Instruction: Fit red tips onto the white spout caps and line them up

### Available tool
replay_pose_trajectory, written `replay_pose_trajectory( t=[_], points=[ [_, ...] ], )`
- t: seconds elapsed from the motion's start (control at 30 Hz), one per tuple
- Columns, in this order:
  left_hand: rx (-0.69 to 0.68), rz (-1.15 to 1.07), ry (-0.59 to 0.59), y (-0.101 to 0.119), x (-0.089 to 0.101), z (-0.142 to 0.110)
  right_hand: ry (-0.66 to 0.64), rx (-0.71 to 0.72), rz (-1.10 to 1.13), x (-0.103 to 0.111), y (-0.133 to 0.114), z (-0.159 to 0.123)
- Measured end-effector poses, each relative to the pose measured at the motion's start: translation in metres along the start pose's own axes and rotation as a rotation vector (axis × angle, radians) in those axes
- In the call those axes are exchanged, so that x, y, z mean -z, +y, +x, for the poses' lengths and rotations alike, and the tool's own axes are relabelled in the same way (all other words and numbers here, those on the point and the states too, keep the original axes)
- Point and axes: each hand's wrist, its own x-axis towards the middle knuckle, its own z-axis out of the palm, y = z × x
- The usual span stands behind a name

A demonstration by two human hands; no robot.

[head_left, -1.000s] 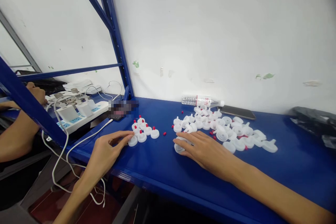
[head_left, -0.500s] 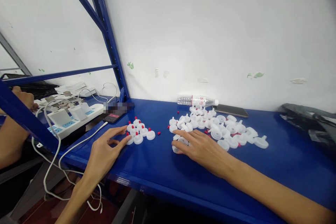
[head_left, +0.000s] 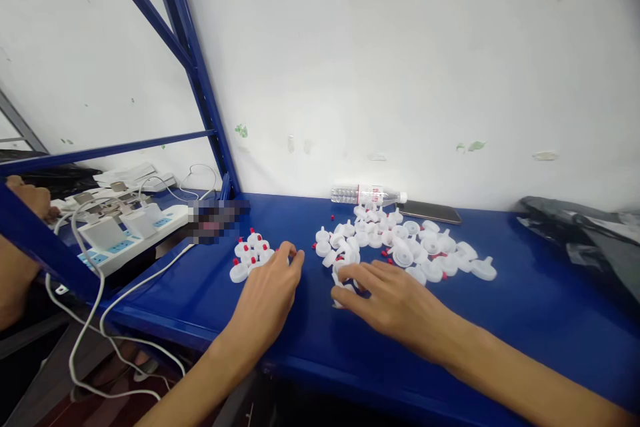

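My left hand is beside the group of white spout caps with red tips, partly covering it. Its fingers are curled over and down at the table, and whatever lies under them is hidden. On the near side of the loose pile, my right hand has thumb and forefinger closed around a white spout cap. Behind those fingers spreads a heap of white spout caps without red tips, tumbled at all angles. Small red tips lie scattered among them.
Behind the pile lie a clear plastic bottle and a dark phone. Black plastic sits at the right. A power strip with chargers and white cables is beyond the blue frame post, near another person's hand.
My left hand has moved right from the outer side of the red-tipped group to its inner side, fingers now curled. My right hand has pulled slightly nearer the table's front edge.
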Motion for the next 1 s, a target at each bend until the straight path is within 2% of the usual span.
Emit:
replay_pose_trajectory(
  t=[0.13,0.27,0.37,0.53,0.63,0.7,0.73,0.83,0.9,1.0],
  points=[
    [-0.017,0.128,-0.213,0.014,0.005,0.017,-0.093,-0.167,0.056,0.026,-0.024,-0.029],
    [0.0,0.169,-0.288,0.021,0.007,0.022,-0.196,-0.458,0.169,0.036,-0.041,-0.064],
    [-0.022,0.128,-0.256,0.02,0.006,0.021,-0.229,-0.609,0.254,0.035,-0.045,-0.076],
    [-0.017,-0.043,-0.071,0.015,0.011,0.007,-0.236,-0.717,0.444,0.034,-0.046,-0.07],
    [-0.058,-0.314,0.043,0.022,0.021,-0.008,-0.235,-0.771,0.566,0.034,-0.049,-0.061],
    [-0.051,-0.792,0.161,0.033,0.024,-0.018,-0.211,-0.808,0.611,0.033,-0.053,-0.057],
    [-0.039,-0.978,0.169,0.04,0.024,-0.021,-0.201,-0.83,0.631,0.033,-0.055,-0.056],
    [-0.017,-1.289,0.068,0.057,0.018,-0.026,-0.192,-0.913,0.698,0.031,-0.059,-0.057],
    [-0.012,-1.367,-0.006,0.065,0.013,-0.025,-0.189,-0.958,0.727,0.03,-0.06,-0.058],
    [-0.045,-1.391,-0.044,0.07,0.007,-0.022,-0.196,-1.006,0.757,0.029,-0.061,-0.06]
  ],
)
